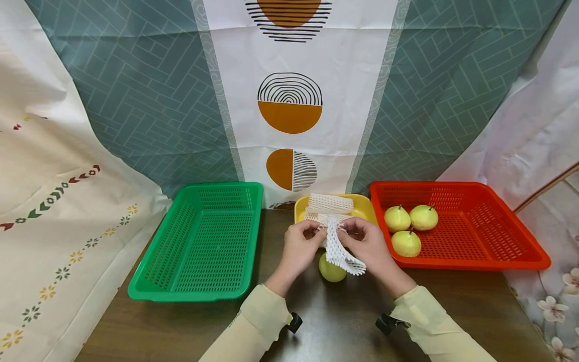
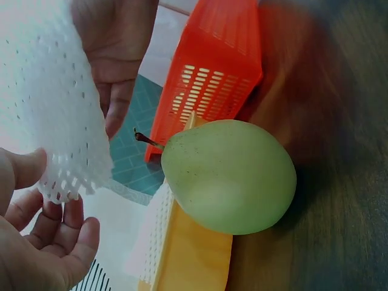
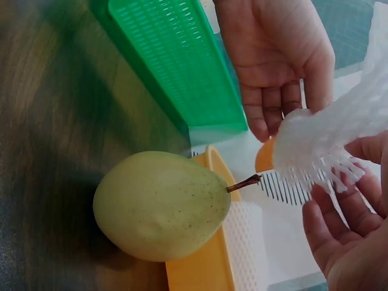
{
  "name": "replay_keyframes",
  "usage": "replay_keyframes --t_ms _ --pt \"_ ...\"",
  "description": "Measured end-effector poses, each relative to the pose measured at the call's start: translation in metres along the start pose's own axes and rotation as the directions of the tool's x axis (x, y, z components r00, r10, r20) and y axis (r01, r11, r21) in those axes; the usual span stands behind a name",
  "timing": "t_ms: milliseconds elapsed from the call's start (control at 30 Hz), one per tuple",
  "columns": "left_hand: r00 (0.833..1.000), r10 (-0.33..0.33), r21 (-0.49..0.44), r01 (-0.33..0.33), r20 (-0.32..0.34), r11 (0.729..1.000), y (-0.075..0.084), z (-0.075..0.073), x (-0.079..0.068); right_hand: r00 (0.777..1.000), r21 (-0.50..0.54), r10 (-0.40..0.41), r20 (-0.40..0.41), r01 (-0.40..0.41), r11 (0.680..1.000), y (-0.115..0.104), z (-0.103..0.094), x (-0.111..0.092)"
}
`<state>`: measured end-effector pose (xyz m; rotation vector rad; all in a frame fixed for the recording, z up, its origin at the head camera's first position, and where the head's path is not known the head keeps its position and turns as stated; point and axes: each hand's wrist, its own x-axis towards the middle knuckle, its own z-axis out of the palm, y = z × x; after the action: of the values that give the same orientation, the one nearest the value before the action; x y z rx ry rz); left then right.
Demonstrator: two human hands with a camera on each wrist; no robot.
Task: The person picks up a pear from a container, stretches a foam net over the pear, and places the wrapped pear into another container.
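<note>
A white foam fruit net (image 1: 340, 249) is held up between both hands, its loose end hanging toward me. My left hand (image 1: 302, 247) pinches one side of its edge between thumb and fingers, seen close in the left wrist view. On the opposite side my right hand (image 1: 367, 250) pinches the edge too, and the frayed rim (image 3: 330, 173) spreads near its fingertips. Below the net, a green-yellow pear (image 1: 331, 269) stands upright on the table with its brown stem (image 2: 148, 140) up. Neither hand touches the pear.
Behind the hands, a yellow tray (image 1: 368, 208) holds more white foam nets (image 1: 329, 203). To the right, a red basket (image 1: 488, 236) contains three pears (image 1: 407, 244). A green basket (image 1: 217, 246) with nothing visible inside stands left. Patterned cloth (image 1: 149, 100) hangs behind.
</note>
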<state>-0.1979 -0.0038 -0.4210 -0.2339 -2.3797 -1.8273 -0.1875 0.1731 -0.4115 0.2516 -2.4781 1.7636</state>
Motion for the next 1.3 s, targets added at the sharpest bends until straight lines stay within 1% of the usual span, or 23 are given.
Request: replay_keyframes --t_ms 200,300,467,533,600,700,767,833,933,1033,1100,1133,1233,1300 --pt "0.998 -0.003 0.031 0.005 -0.065 0.999 0.000 -0.003 -0.003 1.000 0.042 0.015 0.023 -0.015 0.999 0.002 -0.002 -0.003" --pt "0.998 -0.015 0.018 0.016 -0.062 1.000 -0.002 -0.003 -0.004 0.999 0.070 0.044 0.012 -0.044 0.997 0.003 -0.001 -0.005" --pt "0.999 -0.029 -0.041 0.027 -0.039 0.999 -0.003 0.000 -0.005 0.995 0.102 0.096 0.022 -0.098 0.990 0.005 0.000 -0.007" --pt "0.999 -0.023 -0.042 0.021 -0.040 0.999 -0.004 0.000 -0.006 0.994 0.103 0.106 0.024 -0.108 0.989 0.005 0.001 -0.008" --pt "0.999 -0.009 -0.014 0.009 -0.052 1.000 -0.004 0.000 -0.006 0.994 0.108 0.109 0.016 -0.110 0.988 0.005 0.001 -0.008" --pt "0.998 -0.018 0.015 0.019 -0.059 1.000 -0.005 0.000 -0.008 0.994 0.132 0.109 -0.011 -0.107 0.986 0.007 0.001 -0.010" --pt "0.998 -0.045 0.001 0.045 -0.048 0.999 -0.006 0.001 -0.009 0.993 0.160 0.116 -0.028 -0.110 0.981 0.008 0.000 -0.011" --pt "0.996 -0.079 -0.030 0.079 -0.029 0.996 -0.008 0.002 -0.010 0.990 0.194 0.140 -0.029 -0.132 0.972 0.011 -0.001 -0.012" --pt "0.993 -0.117 -0.071 0.117 -0.002 0.991 -0.011 0.004 -0.011 0.982 0.248 0.190 -0.008 -0.182 0.951 0.015 -0.002 -0.013" --pt "0.992 -0.128 -0.083 0.128 0.010 0.988 -0.014 0.005 -0.013 0.972 0.273 0.233 0.017 -0.228 0.935 0.019 -0.004 -0.014" --pt "0.991 -0.132 -0.092 0.133 0.018 0.987 -0.015 0.006 -0.014 0.968 0.260 0.249 0.017 -0.245 0.934 0.021 -0.005 -0.014" --pt "0.990 -0.139 -0.094 0.141 0.022 0.986 -0.012 0.005 -0.015 0.967 0.252 0.256 0.018 -0.252 0.934 0.022 -0.006 -0.015" --pt "0.989 -0.145 -0.102 0.148 0.036 0.984 -0.018 0.005 -0.014 0.960 0.212 0.280 0.017 -0.277 0.937 0.026 -0.006 -0.015" --pt "0.987 -0.156 -0.089 0.160 0.050 0.983 -0.023 0.006 -0.013 0.953 0.193 0.301 0.024 -0.299 0.934 0.029 -0.006 -0.015"
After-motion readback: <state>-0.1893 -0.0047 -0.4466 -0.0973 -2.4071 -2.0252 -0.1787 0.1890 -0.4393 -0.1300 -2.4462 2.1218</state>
